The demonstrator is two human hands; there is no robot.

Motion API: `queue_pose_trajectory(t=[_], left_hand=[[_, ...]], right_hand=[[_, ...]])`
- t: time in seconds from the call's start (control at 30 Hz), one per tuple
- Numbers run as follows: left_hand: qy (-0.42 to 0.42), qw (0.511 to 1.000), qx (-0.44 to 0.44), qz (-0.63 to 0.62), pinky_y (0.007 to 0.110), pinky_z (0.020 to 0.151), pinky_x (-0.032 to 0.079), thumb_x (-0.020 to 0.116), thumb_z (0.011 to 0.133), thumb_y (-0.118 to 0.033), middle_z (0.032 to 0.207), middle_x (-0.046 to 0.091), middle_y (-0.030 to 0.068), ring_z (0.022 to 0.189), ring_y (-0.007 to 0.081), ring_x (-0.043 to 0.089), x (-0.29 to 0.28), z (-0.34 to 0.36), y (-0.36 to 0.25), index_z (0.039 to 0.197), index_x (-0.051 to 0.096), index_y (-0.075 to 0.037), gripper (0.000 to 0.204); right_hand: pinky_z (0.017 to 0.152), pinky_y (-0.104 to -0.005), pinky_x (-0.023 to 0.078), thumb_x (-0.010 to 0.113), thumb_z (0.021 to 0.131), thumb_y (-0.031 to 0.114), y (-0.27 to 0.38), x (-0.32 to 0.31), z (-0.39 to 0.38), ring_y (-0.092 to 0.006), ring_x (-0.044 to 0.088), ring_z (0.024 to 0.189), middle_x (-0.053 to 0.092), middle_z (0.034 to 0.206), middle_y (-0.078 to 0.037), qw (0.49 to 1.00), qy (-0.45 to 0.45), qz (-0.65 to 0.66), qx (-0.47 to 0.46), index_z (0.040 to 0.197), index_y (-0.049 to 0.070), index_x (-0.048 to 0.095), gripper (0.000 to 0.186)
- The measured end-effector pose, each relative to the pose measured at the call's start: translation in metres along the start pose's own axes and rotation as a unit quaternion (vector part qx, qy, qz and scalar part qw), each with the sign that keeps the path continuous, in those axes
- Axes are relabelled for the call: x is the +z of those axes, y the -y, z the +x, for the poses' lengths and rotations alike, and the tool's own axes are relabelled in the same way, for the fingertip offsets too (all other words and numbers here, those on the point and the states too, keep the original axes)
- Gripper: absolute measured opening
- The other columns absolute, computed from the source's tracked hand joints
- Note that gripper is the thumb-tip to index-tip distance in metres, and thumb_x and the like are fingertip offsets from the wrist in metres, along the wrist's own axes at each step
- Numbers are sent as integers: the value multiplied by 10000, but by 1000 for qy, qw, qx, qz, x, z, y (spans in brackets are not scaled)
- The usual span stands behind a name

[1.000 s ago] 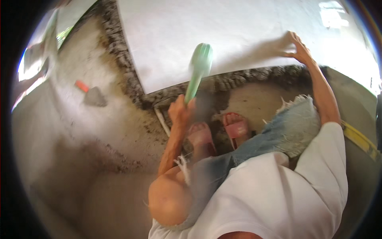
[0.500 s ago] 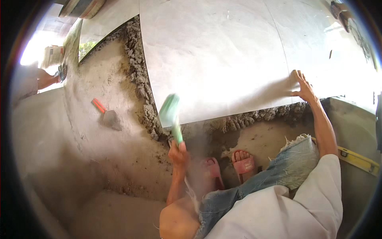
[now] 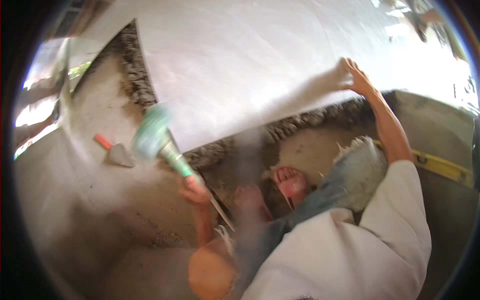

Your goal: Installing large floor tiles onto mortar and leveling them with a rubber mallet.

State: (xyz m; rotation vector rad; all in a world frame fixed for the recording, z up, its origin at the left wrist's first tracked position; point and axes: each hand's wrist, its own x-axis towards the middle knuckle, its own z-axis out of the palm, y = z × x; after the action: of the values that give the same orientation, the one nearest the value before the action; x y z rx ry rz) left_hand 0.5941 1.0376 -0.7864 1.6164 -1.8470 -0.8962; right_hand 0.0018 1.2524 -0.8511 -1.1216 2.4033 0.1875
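Observation:
My left hand (image 3: 195,191) is closed round the handle of a mallet (image 3: 151,132) with a blurred green head. The head is held just left of the near left corner of a large glossy white tile (image 3: 225,80); whether it touches anything is unclear. Fingers spread, my right hand (image 3: 358,79) rests on the tile's surface toward its near right edge and casts a shadow there. Rough grey mortar (image 3: 280,129) shows along the tile's near edge and its left side.
On the floor to the left lies a trowel (image 3: 118,154) with a red handle. A yellow spirit level (image 3: 444,167) lies at the right, beyond my right arm. My sandalled feet (image 3: 291,184) are close to the mortar edge. Another person's limbs (image 3: 40,127) show at the far left.
The mallet has swung left and its head has come off the tile's corner area. My right hand stays on the tile. The whole view has shifted, so the tile and trowel appear farther left.

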Motion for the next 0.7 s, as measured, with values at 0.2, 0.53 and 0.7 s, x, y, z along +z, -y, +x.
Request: queue_pose_trajectory(t=[0.2, 0.53, 0.7], left_hand=[[136, 966, -51, 212, 422, 560, 440, 380, 983, -450, 662, 575, 168, 605, 310, 570, 22, 13, 24, 982, 615, 97, 595], [159, 968, -107, 161, 468, 710, 462, 394, 1006, -468, 900, 646, 278, 792, 418, 609, 28, 27, 10, 1090, 621, 96, 613], [143, 965, -104, 193, 466, 715, 463, 408, 1008, -421, 881, 635, 303, 803, 442, 602, 26, 28, 7, 1055, 623, 105, 570]], right_hand=[[1134, -554, 284, 873, 606, 445, 10, 0, -8, -399, 203, 1451, 193, 1587, -182, 999, -27, 17, -6, 1543, 183, 208, 1179], [1068, -726, 196, 784, 637, 639, 50, -11, -19, -368, 137, 1476, 89, 1612, -176, 999, 23, 31, 39, 1554, 228, 151, 1187], [1113, -701, 126, 498, 835, 728, 156, 16, 14, -310, 99, 1490, 156, 1606, -121, 990, -111, 32, -76, 1532, 220, 228, 904]])
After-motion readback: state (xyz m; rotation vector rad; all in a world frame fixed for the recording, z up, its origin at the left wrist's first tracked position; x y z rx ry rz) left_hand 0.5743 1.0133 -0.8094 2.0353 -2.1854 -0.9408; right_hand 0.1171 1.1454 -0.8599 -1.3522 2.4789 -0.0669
